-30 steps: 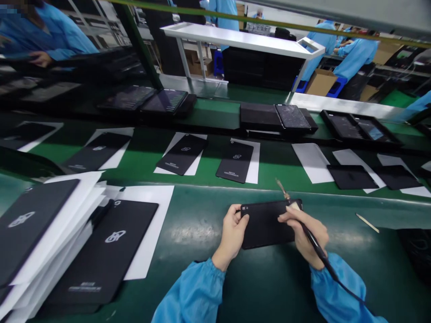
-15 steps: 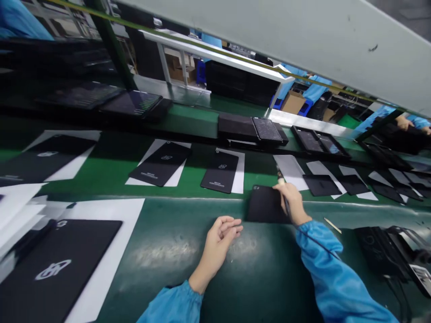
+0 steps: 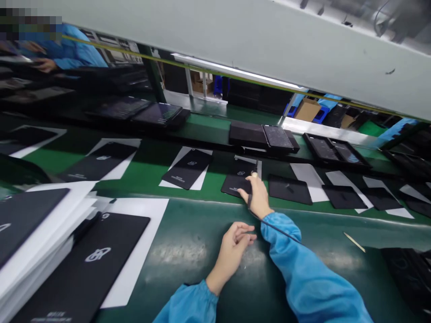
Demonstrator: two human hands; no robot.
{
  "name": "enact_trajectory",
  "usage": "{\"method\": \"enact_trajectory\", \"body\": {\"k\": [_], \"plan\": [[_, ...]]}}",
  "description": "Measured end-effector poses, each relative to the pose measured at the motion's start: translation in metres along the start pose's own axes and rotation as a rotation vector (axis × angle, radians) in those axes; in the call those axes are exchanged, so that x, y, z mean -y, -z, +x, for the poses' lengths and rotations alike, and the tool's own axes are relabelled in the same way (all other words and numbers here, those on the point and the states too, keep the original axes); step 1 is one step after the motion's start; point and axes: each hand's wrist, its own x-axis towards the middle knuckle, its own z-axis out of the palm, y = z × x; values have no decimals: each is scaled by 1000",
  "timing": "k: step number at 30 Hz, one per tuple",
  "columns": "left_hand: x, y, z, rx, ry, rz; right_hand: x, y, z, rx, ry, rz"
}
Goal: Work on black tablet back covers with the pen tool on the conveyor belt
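Note:
My right hand (image 3: pixel 258 195) is closed around a slim corded pen-shaped tool (image 3: pixel 255 174), tip pointing away from me. Its black cable runs back along my blue sleeve. Thumb and forefinger reach over the near right edge of a black panel with a pale logo (image 3: pixel 232 177) on the green belt; whether they touch it I cannot tell. My left hand (image 3: pixel 234 251) hovers above the green worktop, fingers loosely bent and apart, holding nothing. Just right of my right hand, a plain black panel (image 3: pixel 289 189) lies with its logo side hidden.
Logo panels on white sheets (image 3: pixel 186 168) line the belt leftward; plain ones (image 3: pixel 345 197) continue rightward. A stack of white sheets (image 3: pixel 43 251) and panels fills the near left. Black trays (image 3: pixel 335 150) sit on the shelf behind. A thin stick (image 3: pixel 353 241) lies at right.
My right hand has left the plain black panel, which now lies farther back on the belt, and moved left to a logo panel with the tool still held. My view has turned left.

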Motion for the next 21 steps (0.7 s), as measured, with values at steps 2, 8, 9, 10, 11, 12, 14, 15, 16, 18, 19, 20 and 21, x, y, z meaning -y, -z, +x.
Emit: {"method": "enact_trajectory", "body": {"k": [2, 8, 9, 10, 11, 12, 14, 15, 16, 18, 19, 20, 21], "plan": [[-1, -1, 0, 6, 4, -23, 24, -18, 3, 86, -82, 3], [-4, 2, 1, -67, -43, -35, 51, -46, 17, 219, -193, -55], [-4, 2, 1, -78, -51, -25, 51, -48, 18, 225, -197, -70], [-4, 2, 1, -81, -56, -20, 52, -49, 18, 221, -201, -82], [-4, 3, 1, -76, -54, -20, 52, -49, 17, 210, -204, -88], [-4, 3, 0, -67, -47, -28, 52, -48, 17, 192, -205, -88], [-3, 2, -1, -51, -27, -49, 52, -45, 14, 155, -204, -75], [-3, 2, -1, -48, -18, -56, 51, -42, 13, 137, -203, -65], [-2, 2, -2, -50, -11, -58, 50, -38, 11, 117, -203, -56], [-1, 3, -2, -67, -6, -50, 47, -26, 6, 67, -205, -32], [0, 3, -2, -76, -6, -43, 45, -19, 3, 38, -207, -18], [2, 3, -2, -86, -8, -36, 41, -11, -1, 8, -211, -2], [3, 2, -2, -95, -9, -32, 36, -1, -6, -27, -220, 13]]}}
